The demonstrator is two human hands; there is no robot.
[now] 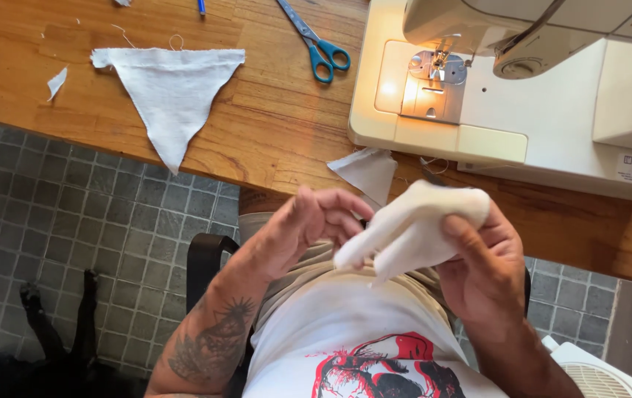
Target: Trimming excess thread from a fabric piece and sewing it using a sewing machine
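My right hand [482,269] grips a folded piece of white cloth [412,225] in front of my chest, thumb pressed over its upper side. My left hand [309,225] curls beside the cloth's lower tip, fingers bent toward it; whether they pinch it I cannot tell. Both hands hover just below the edge of a wooden table [272,125].
A cream sewing machine [522,88] with its lamp lit stands at the table's right. A white cloth triangle [169,85] lies at the left, blue-handled scissors [320,44] in the middle, a small cloth scrap [369,173] at the edge. Grey tiled floor [73,221] and a dark animal [51,346] lie below.
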